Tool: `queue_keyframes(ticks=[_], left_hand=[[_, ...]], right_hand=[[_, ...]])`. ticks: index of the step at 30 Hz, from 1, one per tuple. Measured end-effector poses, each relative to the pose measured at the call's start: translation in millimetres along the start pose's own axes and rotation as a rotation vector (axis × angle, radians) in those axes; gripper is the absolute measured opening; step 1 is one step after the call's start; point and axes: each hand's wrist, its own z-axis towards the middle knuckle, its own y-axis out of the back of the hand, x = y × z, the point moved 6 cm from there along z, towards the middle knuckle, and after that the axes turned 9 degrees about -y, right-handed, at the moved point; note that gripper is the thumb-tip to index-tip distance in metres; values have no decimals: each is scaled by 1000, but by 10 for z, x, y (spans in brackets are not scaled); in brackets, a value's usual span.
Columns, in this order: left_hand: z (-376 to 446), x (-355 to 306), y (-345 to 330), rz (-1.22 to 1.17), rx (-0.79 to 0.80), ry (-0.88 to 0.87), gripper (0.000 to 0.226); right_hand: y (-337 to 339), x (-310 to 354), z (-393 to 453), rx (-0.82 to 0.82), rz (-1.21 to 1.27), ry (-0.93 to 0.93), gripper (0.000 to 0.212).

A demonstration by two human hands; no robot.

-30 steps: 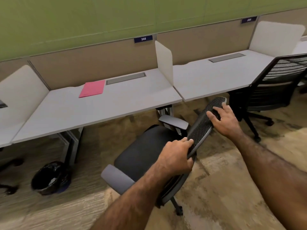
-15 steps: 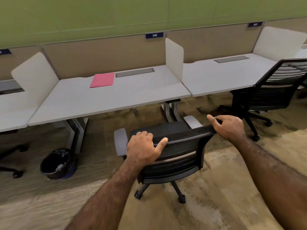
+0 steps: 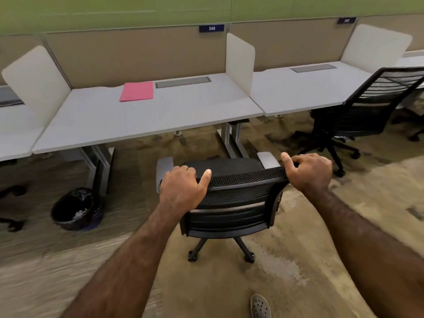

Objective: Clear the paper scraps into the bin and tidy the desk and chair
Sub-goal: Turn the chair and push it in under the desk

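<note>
A black mesh office chair (image 3: 231,203) stands on the carpet in front of me, its back toward me and its seat facing the white desk (image 3: 142,120). My left hand (image 3: 182,191) grips the left end of the backrest's top edge. My right hand (image 3: 308,172) grips the right end. A pink folder (image 3: 137,91) lies flat near the desk's back edge. A black bin (image 3: 76,210) with a dark liner and white paper scraps inside sits on the floor by the desk's left leg.
White dividers (image 3: 239,63) separate the desks. A second black chair (image 3: 367,111) stands at the neighbouring desk to the right. Desk legs (image 3: 231,138) rise just beyond my chair. My shoe (image 3: 260,306) shows at the bottom. Another chair's base (image 3: 11,207) sits at far left.
The chair has swung round from side-on to square with the desk, its back now facing me. Both hands stayed on the backrest's top edge.
</note>
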Motion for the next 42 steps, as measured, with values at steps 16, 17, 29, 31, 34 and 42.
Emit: queue_keyframes(ticks=[16, 17, 29, 31, 34, 42], left_hand=[[-1061, 671, 678, 92, -228, 106, 55], [-1087, 744, 704, 86, -244, 115, 51], [-789, 1729, 759, 97, -222, 237, 50], [-681, 1893, 761, 97, -217, 247, 51], [-498, 2113, 737, 102, -187, 240, 50], [-14, 2730, 591, 102, -154, 271, 53]], right_hand=[[275, 849, -611, 197, 30, 196, 73], [254, 910, -616, 227, 38, 217, 75], [-207, 1542, -386, 521, 134, 221, 71], [-278, 1712, -326, 505, 134, 228, 69], [-409, 1915, -217, 497, 139, 225, 70], [-885, 2487, 169, 531, 130, 243, 68]])
